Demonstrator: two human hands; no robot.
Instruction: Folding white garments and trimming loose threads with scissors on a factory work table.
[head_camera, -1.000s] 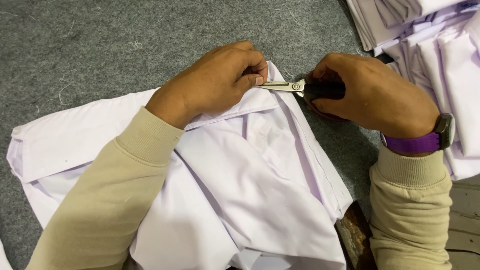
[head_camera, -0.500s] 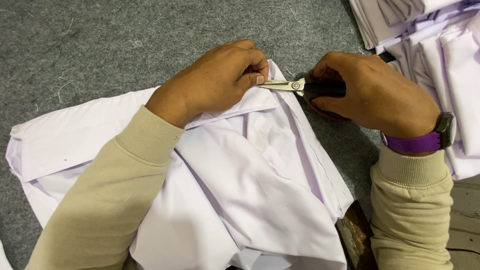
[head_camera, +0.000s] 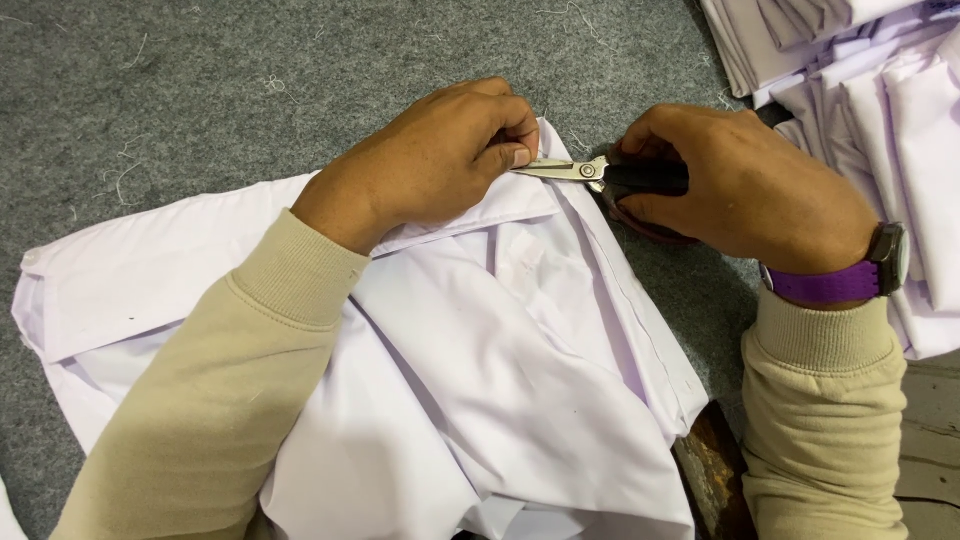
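The left hand (head_camera: 440, 160) presses down on the collar edge of a white shirt (head_camera: 480, 400), its fingers curled and its fingertips (head_camera: 515, 155) pinching the cloth right where the blades arrive. The right hand (head_camera: 740, 185) grips the dark handles of a pair of snips (head_camera: 590, 172), fingers closed round them; the steel blades point left, nearly closed, with their tips touching or just beside the left fingertips at the shirt's upper edge. Whether the blades have any thread or cloth between them I cannot tell, since the fingers hide that spot.

The shirt lies spread flat on a grey felt mat (head_camera: 200, 90), collar toward the top, body and sleeve running down and left under the left forearm. Both arms wear beige sleeves (head_camera: 220, 400). The right wrist carries a watch (head_camera: 885, 260) with a purple strap. Loose threads and lint (head_camera: 120, 180) are scattered on the mat above the shirt. At the upper right a stack of folded white shirts (head_camera: 880, 110) rests just beyond the right hand, apart from the spread shirt. A dark worn wooden edge (head_camera: 710, 470) shows at the shirt's lower right corner.
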